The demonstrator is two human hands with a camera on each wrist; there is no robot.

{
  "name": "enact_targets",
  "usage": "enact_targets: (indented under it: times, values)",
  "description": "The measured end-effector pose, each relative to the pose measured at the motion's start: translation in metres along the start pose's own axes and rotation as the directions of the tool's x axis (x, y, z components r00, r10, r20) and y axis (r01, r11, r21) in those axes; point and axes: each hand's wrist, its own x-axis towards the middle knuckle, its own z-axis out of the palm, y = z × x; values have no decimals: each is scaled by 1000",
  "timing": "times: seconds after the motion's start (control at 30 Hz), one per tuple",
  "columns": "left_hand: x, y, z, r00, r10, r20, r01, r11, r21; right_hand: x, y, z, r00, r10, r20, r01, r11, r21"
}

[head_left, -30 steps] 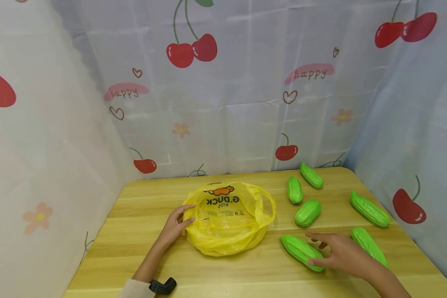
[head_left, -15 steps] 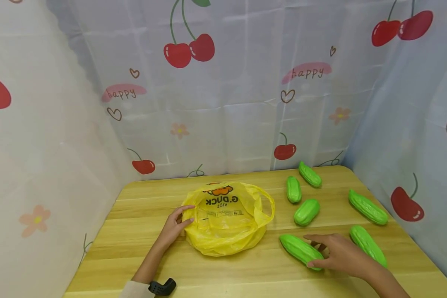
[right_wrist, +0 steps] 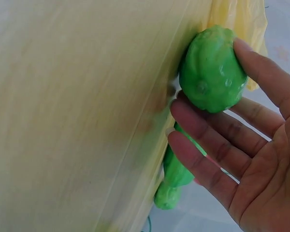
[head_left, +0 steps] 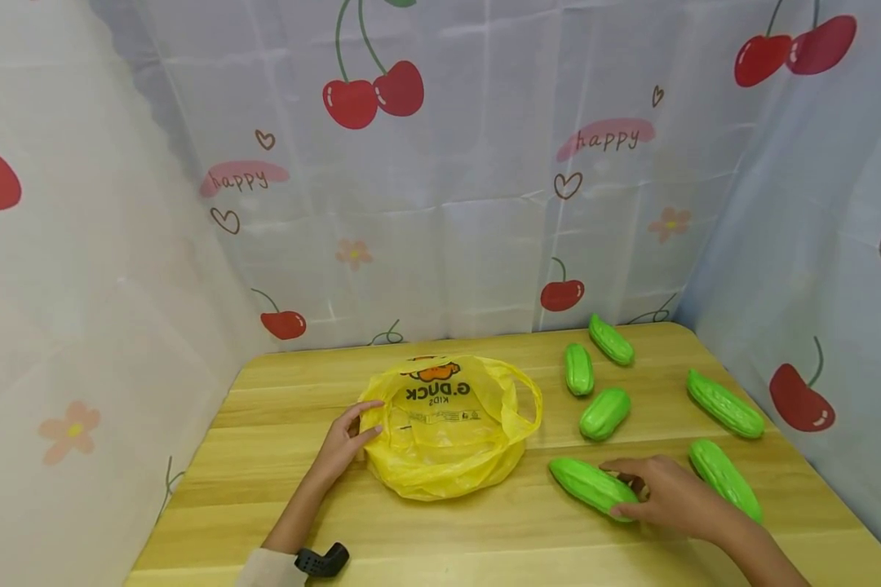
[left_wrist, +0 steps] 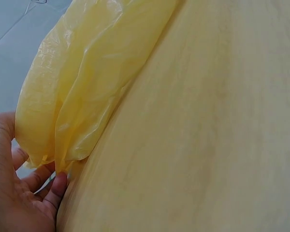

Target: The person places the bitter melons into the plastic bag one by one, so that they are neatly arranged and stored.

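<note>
A yellow plastic bag (head_left: 448, 473) with a duck print stands with its mouth spread on the wooden table. My left hand (head_left: 341, 444) holds the bag's left rim; in the left wrist view, the fingers (left_wrist: 41, 176) are at the gathered plastic. A green toy cucumber (head_left: 587, 483) lies to the right of the bag. Its near end is between the thumb and fingers of my right hand (head_left: 668, 499). The right wrist view shows the cucumber (right_wrist: 212, 70) end-on, with the thumb on one side and fingers on the other.
More green toy cucumbers lie on the right side of the table: a short one (head_left: 605, 414), another (head_left: 578, 369) behind it, one (head_left: 612, 339) at the back edge, and long ones (head_left: 725, 404) near the right edge. A cherry-print curtain (head_left: 440, 244) surrounds the table (head_left: 426, 550).
My right hand's fingers have closed round the near end of the cucumber, which has shifted very slightly. The left hand and the bag have stayed in place.
</note>
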Motion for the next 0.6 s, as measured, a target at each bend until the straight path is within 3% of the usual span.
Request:
enact_targets:
  times: [0.2,0.43,0.6]
  values:
    - [0,4,0,1000,5,6,-5,1000,15,0,-1,-1,1000,-3,-27,3,1000,8]
    - [-8,35,-1,1000,8,22,-8,1000,26,-1,-6,-5,998,-22,-60,25,998,63]
    - [-10,39,-2,1000,11,27,-11,1000,18,-2,-12,-7,998,-12,-69,18,997,78]
